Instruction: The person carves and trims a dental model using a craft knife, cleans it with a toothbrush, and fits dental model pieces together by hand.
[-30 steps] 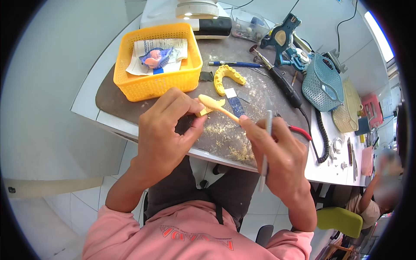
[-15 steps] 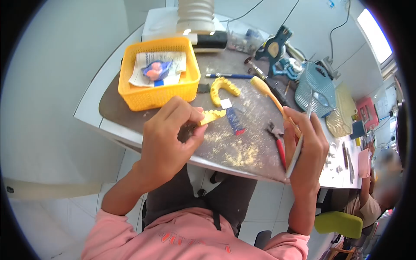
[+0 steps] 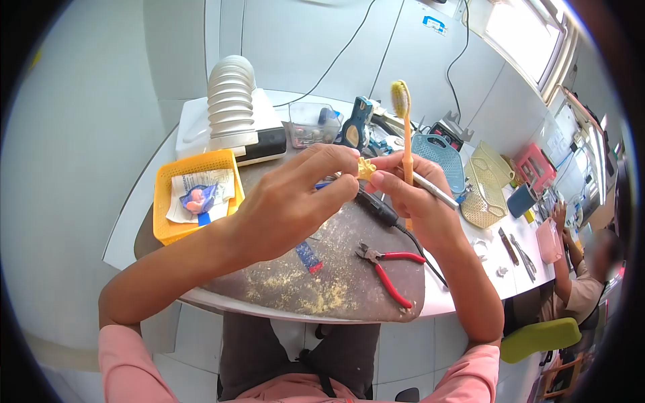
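Your right hand (image 3: 423, 198) has come over to meet your left hand (image 3: 292, 195) near the frame's center.
Facing each other, both pinch one yellow tooth mold (image 3: 365, 168) there; the right also grips one upright toothbrush (image 3: 407, 144) and one silver tool (image 3: 435, 190).

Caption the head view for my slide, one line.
Left hand and right hand hold a yellow piece over the dusty bench, the right also gripping a toothbrush.

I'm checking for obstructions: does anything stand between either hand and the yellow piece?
Nothing visible does: the left hand and right hand both touch the yellow piece. The toothbrush and silver tool, also in the right hand, sit to the piece's right.
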`<state>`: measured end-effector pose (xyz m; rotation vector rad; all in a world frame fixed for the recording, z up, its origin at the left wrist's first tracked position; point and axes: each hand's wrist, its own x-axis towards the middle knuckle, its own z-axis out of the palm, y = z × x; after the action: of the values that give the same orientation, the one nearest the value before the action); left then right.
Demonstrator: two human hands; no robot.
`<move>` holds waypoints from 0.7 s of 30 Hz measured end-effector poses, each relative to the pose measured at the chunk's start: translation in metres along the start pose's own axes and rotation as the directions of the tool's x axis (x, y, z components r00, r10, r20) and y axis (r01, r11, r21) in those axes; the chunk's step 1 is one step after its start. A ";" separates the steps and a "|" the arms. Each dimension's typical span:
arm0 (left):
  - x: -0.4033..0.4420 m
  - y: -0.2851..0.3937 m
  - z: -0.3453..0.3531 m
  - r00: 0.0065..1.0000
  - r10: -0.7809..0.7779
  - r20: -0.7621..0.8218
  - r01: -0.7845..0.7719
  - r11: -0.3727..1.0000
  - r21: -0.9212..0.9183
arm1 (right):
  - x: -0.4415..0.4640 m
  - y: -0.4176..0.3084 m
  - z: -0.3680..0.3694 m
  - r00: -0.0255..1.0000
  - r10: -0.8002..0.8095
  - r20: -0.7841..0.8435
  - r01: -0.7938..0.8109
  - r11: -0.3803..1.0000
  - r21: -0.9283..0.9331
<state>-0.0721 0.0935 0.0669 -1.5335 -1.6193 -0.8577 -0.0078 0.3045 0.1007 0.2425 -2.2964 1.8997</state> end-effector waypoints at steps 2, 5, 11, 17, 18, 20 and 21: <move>0.003 0.001 0.008 0.991 -0.119 -0.068 0.122 0.992 0.044 | 0.002 0.004 -0.004 0.999 -0.026 -0.047 0.023 0.998 -0.053; 0.003 0.006 0.016 0.884 -0.439 -0.159 0.391 0.882 -0.264 | 0.004 0.009 -0.008 0.990 -0.082 -0.118 0.067 0.989 -0.131; -0.004 0.006 0.003 0.530 -0.780 0.334 0.807 0.341 -0.483 | 0.001 0.032 -0.008 0.984 -0.122 -0.130 0.094 0.974 -0.208; -0.007 0.002 0.010 0.576 -0.610 0.543 0.731 0.087 -0.677 | -0.003 0.038 -0.006 0.981 -0.189 -0.046 0.174 0.958 -0.226; -0.009 0.001 0.011 0.574 -0.610 0.547 0.733 0.085 -0.675 | -0.004 0.038 -0.005 0.977 -0.213 -0.023 0.202 0.948 -0.246; -0.013 -0.001 0.012 0.534 -0.563 0.631 0.741 -0.048 -0.670 | -0.007 0.035 -0.003 0.972 -0.234 -0.010 0.219 0.923 -0.317; -0.015 -0.001 0.013 0.535 -0.563 0.629 0.742 -0.043 -0.669 | -0.008 0.032 -0.003 0.966 -0.260 0.006 0.242 0.889 -0.388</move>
<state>-0.0734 0.0974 0.0475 -1.3084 -2.1885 -2.7014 -0.0066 0.3133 0.0692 0.4164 -2.4090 1.2859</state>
